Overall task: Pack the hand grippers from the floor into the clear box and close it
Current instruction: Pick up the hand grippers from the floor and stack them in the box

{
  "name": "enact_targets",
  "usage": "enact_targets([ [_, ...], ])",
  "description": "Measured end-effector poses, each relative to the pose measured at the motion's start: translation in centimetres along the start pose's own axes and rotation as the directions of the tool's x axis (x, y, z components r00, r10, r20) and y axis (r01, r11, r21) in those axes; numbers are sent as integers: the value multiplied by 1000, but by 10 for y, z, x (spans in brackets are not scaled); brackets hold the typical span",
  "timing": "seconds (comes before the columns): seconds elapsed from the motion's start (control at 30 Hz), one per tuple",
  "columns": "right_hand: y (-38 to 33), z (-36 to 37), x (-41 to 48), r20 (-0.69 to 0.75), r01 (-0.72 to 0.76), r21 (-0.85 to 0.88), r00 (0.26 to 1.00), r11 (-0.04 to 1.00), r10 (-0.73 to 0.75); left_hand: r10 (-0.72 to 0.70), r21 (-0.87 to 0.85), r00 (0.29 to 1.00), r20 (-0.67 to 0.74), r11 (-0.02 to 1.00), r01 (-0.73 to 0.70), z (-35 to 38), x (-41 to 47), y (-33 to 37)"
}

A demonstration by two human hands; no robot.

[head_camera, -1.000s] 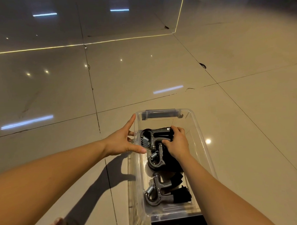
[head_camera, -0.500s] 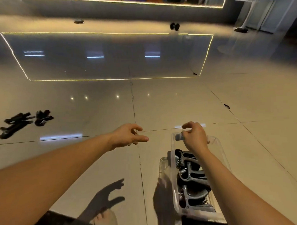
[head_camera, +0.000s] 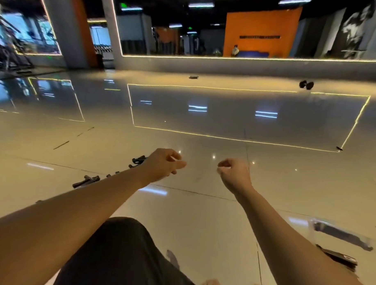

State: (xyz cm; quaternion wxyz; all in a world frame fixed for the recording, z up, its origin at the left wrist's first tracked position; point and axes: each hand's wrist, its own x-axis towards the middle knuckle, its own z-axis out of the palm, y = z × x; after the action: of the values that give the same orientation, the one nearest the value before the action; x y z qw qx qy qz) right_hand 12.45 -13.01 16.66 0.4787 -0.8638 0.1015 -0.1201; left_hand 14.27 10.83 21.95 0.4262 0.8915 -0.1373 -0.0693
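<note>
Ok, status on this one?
Left hand, right hand empty, raised. Black hand grippers on glossy tiled floor, left. Clear plastic box lower right. Nothing blocking.

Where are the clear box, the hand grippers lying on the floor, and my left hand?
clear box (head_camera: 343,236): head view, dark latch on its rim.
hand grippers (head_camera: 86,181): head view, handles of the leftmost one.
left hand (head_camera: 162,164): head view, back of the hand.

place: gym | cues: exercise machines (head_camera: 2,50); dumbbell (head_camera: 306,85); hand grippers (head_camera: 86,181)

Right hand (head_camera: 234,172) off the clear box (head_camera: 339,235), now curled and empty; left hand (head_camera: 164,164) reached nearer the floor hand grippers (head_camera: 86,181).
</note>
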Motion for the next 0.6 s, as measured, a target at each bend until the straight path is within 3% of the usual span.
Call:
enact_targets([
  [0.27, -66, 127, 36, 191, 193, -69, 965, 979, -177, -214, 28, 948, -238, 974, 227, -119, -16, -118],
  [0.47, -95, 276, 73, 466, 347, -131, 848, 929, -252, -403, -61, 839, -365, 910, 411, -180, -26, -260],
  [0.6, -86, 361, 98, 578, 366, -116, 781, 924, -237, -495, -233, 777, -388, 869, 437, -193, -7, -339],
])
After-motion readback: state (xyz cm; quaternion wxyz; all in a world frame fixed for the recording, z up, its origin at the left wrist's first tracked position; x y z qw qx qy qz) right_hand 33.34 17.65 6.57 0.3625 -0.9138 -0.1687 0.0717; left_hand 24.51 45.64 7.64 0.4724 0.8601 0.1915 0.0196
